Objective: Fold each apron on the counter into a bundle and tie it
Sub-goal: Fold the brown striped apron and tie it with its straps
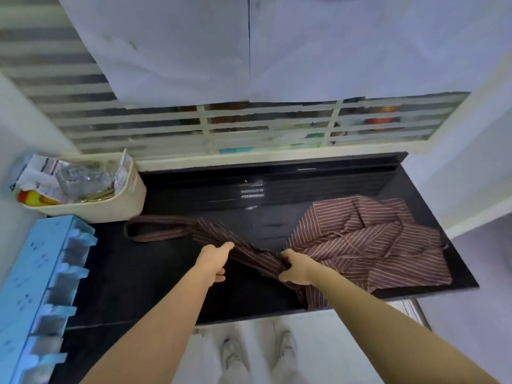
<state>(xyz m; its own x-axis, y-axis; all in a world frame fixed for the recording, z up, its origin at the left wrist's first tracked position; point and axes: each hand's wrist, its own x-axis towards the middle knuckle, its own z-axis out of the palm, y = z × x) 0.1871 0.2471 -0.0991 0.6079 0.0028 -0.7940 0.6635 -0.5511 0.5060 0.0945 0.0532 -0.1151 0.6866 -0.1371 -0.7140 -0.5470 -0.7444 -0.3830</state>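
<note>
A brown apron with thin white stripes [368,245] lies crumpled over the right half of the black counter [144,275]. Its neck loop [155,230] stretches left toward the basket, and a thin tie string [352,243] trails across the cloth. My left hand [214,261] pinches the narrow upper part of the apron near the counter's middle. My right hand [296,266] grips a bunched fold just to the right of it. A corner of the fabric hangs over the counter's front edge below my right wrist.
A cream basket [122,202] of packets and small items sits at the back left. A light blue plastic rack [41,286] runs along the left edge. A barred window and hanging white cloth stand behind the counter. My shoes show on the floor below.
</note>
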